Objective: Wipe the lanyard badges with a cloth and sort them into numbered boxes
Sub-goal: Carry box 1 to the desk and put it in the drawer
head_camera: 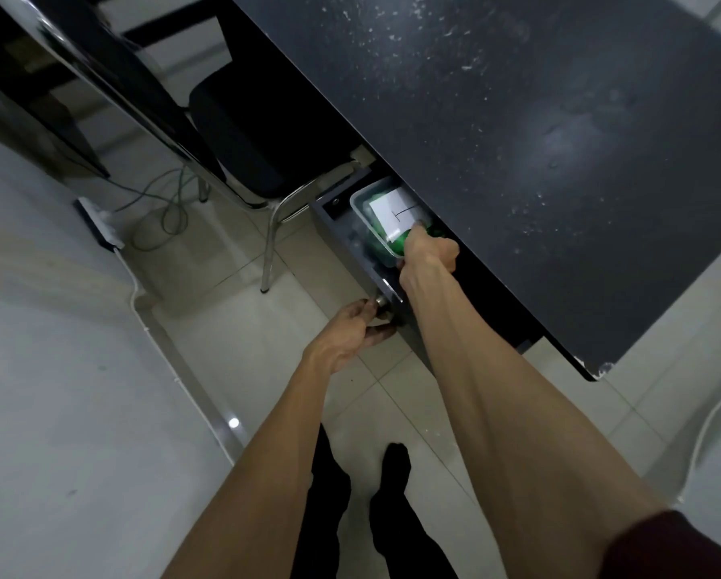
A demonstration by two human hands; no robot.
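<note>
It looked like an office. A dark desk (pixel 517 119) with a drawer (pixel 338 227) stood beside a chrome-legged chair (pixel 241 131), with cables (pixel 162 211) on pale floor tiles (pixel 233 311).

Your right hand (pixel 428 254) reaches into the box (pixel 361 202), which sits in the open drawer (pixel 329 219) under the desk (pixel 517 119). Its fingers close on the lanyards (pixel 375 240) inside, and the label (pixel 396 208) lies just beyond them. Your left hand (pixel 350 332) is nearer you, fingers round the knob (pixel 380 303) on the drawer front. The chair (pixel 241 131) stands beyond and left of both.
</note>
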